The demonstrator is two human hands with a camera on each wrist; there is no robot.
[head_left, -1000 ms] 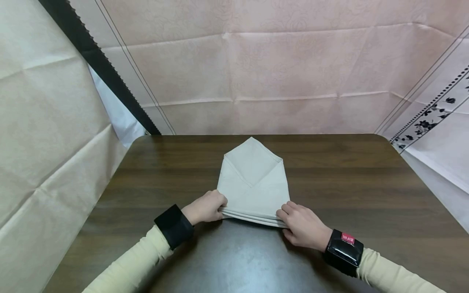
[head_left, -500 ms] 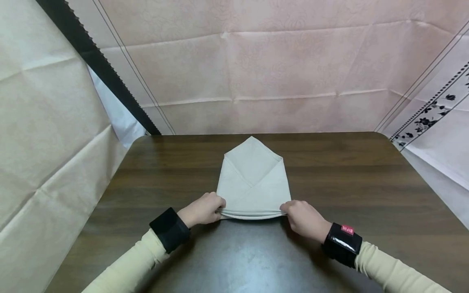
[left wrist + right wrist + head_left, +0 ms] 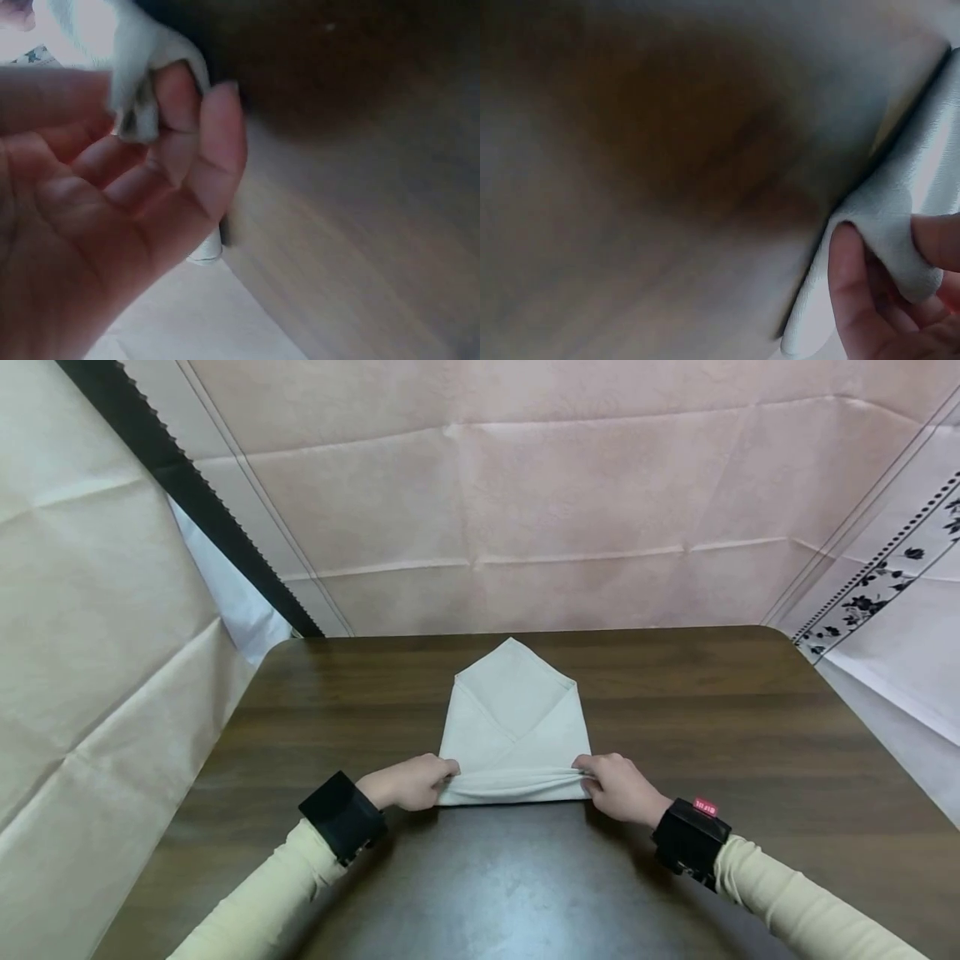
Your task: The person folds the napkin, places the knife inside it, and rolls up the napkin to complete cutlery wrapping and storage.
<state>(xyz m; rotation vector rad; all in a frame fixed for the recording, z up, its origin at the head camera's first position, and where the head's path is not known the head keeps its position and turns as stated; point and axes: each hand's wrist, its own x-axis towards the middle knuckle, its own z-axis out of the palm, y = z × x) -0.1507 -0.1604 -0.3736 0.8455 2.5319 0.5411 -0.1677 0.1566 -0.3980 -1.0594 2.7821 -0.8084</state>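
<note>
A white folded cloth (image 3: pixel 516 718) lies on the brown wooden table with its pointed end toward the far edge. Its near edge is turned up into a loose, wrinkled fold. At the left end of that fold, my left hand (image 3: pixel 415 782) pinches the fabric. My right hand (image 3: pixel 621 787) pinches the opposite end. The left wrist view has the cloth's edge (image 3: pixel 139 67) between thumb and curled fingers (image 3: pixel 221 142). In the right wrist view, the turned-up cloth (image 3: pixel 892 232) is held between the thumb and fingers (image 3: pixel 849 277).
The table (image 3: pixel 495 885) reaches back to a pale pink patterned sheet (image 3: pixel 585 502) hung behind it. Cream cloth (image 3: pixel 97 677) hangs at the left, and white floral cloth (image 3: pixel 885 610) at the right. Black bands (image 3: pixel 342 818) circle both wrists.
The near edge of the cloth has been turned up and away from me into a fold. Both hands have moved slightly forward with it, the right hand more than the left.
</note>
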